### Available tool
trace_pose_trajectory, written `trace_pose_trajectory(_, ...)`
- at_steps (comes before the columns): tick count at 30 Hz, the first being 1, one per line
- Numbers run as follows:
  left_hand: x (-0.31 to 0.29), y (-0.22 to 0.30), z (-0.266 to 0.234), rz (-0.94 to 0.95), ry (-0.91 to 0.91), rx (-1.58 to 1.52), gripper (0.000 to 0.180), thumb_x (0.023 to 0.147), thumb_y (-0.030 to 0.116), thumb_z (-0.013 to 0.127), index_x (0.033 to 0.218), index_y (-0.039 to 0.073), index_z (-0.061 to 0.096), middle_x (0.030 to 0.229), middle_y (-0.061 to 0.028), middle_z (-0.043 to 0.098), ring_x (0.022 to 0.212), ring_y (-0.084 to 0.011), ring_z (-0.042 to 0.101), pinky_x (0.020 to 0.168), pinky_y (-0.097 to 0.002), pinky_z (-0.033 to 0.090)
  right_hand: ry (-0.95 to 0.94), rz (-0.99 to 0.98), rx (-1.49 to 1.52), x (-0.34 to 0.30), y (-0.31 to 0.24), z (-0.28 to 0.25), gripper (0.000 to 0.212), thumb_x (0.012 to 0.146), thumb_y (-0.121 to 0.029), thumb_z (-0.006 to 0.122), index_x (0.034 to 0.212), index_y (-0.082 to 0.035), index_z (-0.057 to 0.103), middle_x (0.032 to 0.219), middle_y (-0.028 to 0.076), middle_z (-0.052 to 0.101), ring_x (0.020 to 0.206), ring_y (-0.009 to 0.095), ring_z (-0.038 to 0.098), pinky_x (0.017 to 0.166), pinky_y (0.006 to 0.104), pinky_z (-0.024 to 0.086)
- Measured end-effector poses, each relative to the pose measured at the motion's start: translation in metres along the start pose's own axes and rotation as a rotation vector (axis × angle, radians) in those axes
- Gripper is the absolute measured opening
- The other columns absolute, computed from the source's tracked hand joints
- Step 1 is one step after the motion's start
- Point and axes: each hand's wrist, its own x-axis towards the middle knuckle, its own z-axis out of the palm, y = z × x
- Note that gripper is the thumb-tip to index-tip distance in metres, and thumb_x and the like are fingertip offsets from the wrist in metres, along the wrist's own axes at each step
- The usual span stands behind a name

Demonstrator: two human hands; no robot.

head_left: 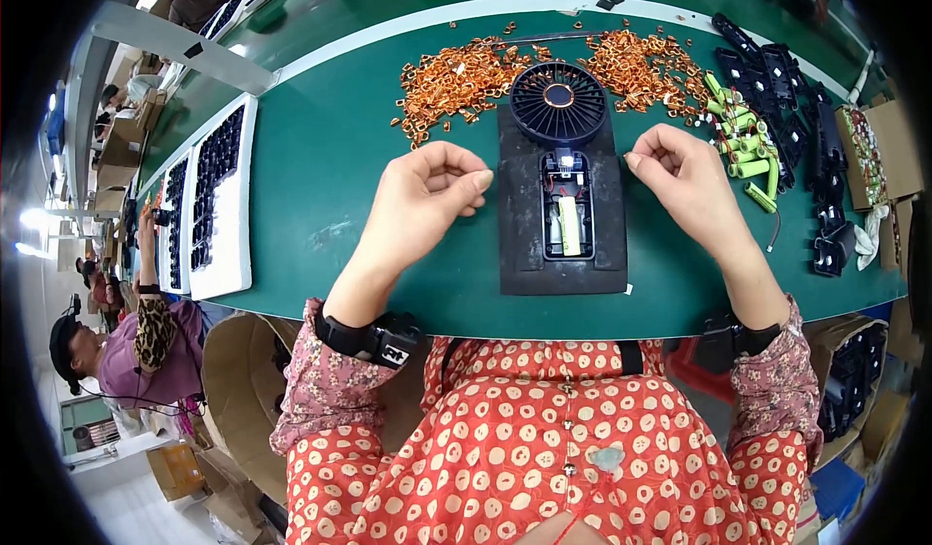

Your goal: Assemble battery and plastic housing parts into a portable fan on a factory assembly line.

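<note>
A dark blue handheld fan (557, 106) lies face up on a black mat (520, 278), its round grille pointing away from me. The handle casing (594, 234) is uncovered, showing a pale green battery cell (569, 227), thin red wires and a small lit part near the neck. My left hand (427, 196) hovers just left of the mat, thumb and fingers pinched together. On the mat's other side, my right hand (682, 178) is closed in a similar pinch. Whatever either pinch holds, if anything, is too small to make out. Neither hand touches the fan.
Small orange-copper pieces (456, 84) are heaped behind the fan. Green battery cells (748, 137) and black casings (772, 74) lie at right, beside a cardboard box (895, 147). White trays of dark parts (221, 196) stand at left, near a co-worker (136, 351).
</note>
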Motion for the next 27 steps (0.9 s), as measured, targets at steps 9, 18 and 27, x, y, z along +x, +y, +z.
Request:
trace_pose_trajectory(9, 0.012, -0.009, 0.045, 0.314, 0.149, 0.289, 0.011, 0.085, 0.011, 0.074, 0.09, 0.002, 0.07, 0.113, -0.0082, 0.06, 0.093, -0.0148, 0.06, 0.08, -0.0284, 0.047, 0.063, -0.048, 0.23, -0.017, -0.009, 0.031, 0.013, 0.089, -0.01, 0.07, 0.088, 0.002, 0.065, 0.081, 0.003, 0.058, 0.067, 0.007, 0.051, 0.06, 0.024, 0.043)
trace_pose_trajectory(18, 0.013, -0.01, 0.049, 0.29, 0.139, 0.323, 0.01, 0.084, 0.01, 0.074, 0.091, 0.003, 0.071, 0.116, -0.0074, 0.06, 0.098, -0.0133, 0.058, 0.081, -0.0276, 0.045, 0.044, 0.005, 0.265, -0.017, -0.006, 0.033, 0.012, 0.089, -0.009, 0.069, 0.088, 0.002, 0.064, 0.082, 0.002, 0.058, 0.068, 0.007, 0.052, 0.06, 0.0233, 0.043)
trace_pose_trajectory(27, 0.012, -0.027, 0.066, 0.488, 0.326, 0.384, 0.009, 0.081, 0.006, 0.068, 0.085, 0.001, 0.061, 0.11, -0.0164, 0.058, 0.097, -0.0261, 0.058, 0.083, -0.0338, 0.048, 0.137, -0.053, 0.246, -0.024, -0.013, 0.043, 0.01, 0.089, -0.008, 0.07, 0.087, 0.001, 0.066, 0.08, 0.001, 0.055, 0.065, 0.005, 0.05, 0.057, 0.0223, 0.04)
